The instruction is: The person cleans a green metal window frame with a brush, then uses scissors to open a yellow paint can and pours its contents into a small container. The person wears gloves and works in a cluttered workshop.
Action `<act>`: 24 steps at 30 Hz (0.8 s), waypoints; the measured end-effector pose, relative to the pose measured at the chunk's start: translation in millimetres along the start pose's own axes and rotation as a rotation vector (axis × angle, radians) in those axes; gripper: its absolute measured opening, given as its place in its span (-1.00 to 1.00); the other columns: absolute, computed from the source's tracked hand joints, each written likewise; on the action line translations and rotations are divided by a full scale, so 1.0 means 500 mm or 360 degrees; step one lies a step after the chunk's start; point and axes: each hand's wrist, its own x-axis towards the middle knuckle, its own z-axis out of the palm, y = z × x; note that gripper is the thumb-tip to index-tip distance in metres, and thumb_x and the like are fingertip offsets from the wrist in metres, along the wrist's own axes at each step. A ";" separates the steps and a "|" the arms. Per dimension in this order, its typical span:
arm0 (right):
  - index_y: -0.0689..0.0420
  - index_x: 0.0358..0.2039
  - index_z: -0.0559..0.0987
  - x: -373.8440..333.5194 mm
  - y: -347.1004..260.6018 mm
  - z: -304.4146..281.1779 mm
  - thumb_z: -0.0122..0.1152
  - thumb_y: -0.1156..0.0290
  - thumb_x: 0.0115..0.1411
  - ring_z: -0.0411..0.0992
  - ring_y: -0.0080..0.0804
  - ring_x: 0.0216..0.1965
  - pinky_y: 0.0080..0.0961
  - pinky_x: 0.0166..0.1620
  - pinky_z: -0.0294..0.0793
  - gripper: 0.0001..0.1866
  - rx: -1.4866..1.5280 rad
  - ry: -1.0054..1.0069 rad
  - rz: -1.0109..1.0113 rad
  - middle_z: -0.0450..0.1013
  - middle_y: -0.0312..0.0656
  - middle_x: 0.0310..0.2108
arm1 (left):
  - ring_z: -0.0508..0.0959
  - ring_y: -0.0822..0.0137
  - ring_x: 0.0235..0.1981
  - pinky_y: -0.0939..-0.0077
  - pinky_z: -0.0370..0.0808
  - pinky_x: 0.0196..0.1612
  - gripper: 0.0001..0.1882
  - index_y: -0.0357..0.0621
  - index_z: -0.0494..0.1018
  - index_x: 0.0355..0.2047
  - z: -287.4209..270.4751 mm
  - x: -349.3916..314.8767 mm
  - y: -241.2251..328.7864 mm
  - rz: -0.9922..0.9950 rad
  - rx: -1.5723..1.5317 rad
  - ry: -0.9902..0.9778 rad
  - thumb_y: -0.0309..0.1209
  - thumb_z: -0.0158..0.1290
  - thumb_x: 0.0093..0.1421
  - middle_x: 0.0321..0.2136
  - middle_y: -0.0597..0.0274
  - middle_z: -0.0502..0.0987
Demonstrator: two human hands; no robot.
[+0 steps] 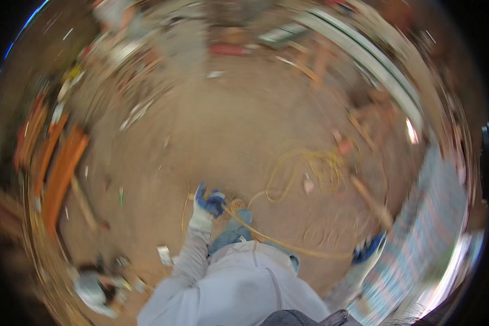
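A yellow cord [288, 245], maybe a hose or cable, stretches in front of my body from one hand to the other. My left hand [209, 202], in a blue and white glove, is closed on one end of this stretch, with one finger pointing out. Over to the right, my right hand [368, 249], gloved alike and blurred, grips the other end beside a striped sheet. More of the same cord lies in loose loops [312, 163] on the brown floor ahead and to the right. A tan boot [237, 205] shows below my left hand.
Orange beams [65, 182] lie at the left. The striped blue sheet [413, 233] covers something at the right, near a wooden piece [372, 204]. Another person [95, 290] is low at the lower left. A long pale beam [367, 51] lies far right.
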 end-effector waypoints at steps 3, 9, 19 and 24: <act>-0.09 0.27 0.38 0.082 0.012 0.181 -0.01 0.14 0.39 0.15 -0.76 -0.58 -0.77 -0.67 0.03 -0.53 -0.0540 0.0073 0.0054 0.36 -0.43 -0.33 | 0.49 0.34 -0.62 0.48 0.50 -0.50 -0.41 -0.28 0.46 -0.37 0.178 0.036 0.071 0.0348 0.0289 -0.0271 0.13 0.16 0.18 -0.61 0.18 0.48; 0.07 0.15 0.45 0.243 0.100 0.692 0.09 0.26 0.30 0.27 -0.71 -0.48 -0.73 -0.54 0.17 -0.58 -0.1144 -0.0996 0.0029 0.46 -0.36 -0.27 | 0.64 0.12 -0.36 0.11 0.56 -0.22 -0.44 -0.03 0.48 -0.02 0.466 0.145 0.098 0.0861 0.1651 -0.0395 0.16 0.05 0.25 -0.26 0.03 0.63; 0.32 -0.09 0.56 0.178 0.254 1.229 0.27 0.50 0.16 0.40 -0.59 -0.41 -0.60 -0.30 0.42 -0.71 -0.1638 -0.2967 0.0112 0.50 -0.32 -0.35 | 0.46 -0.05 0.04 0.10 0.39 0.08 0.16 -0.37 -0.12 0.41 0.527 0.182 0.047 0.1755 0.3061 0.1484 0.03 0.24 0.03 0.05 -0.07 0.42; 0.34 -0.26 0.59 0.041 0.396 1.276 0.33 0.55 0.16 0.36 -0.68 -0.43 -0.59 -0.34 0.41 -0.84 -0.1444 -0.3803 0.0395 0.46 -0.39 -0.47 | 0.51 0.02 -0.01 0.23 0.46 0.02 0.18 -0.36 -0.15 0.42 0.496 0.163 0.055 0.2018 0.2747 0.1895 -0.24 0.29 -0.09 0.02 -0.03 0.44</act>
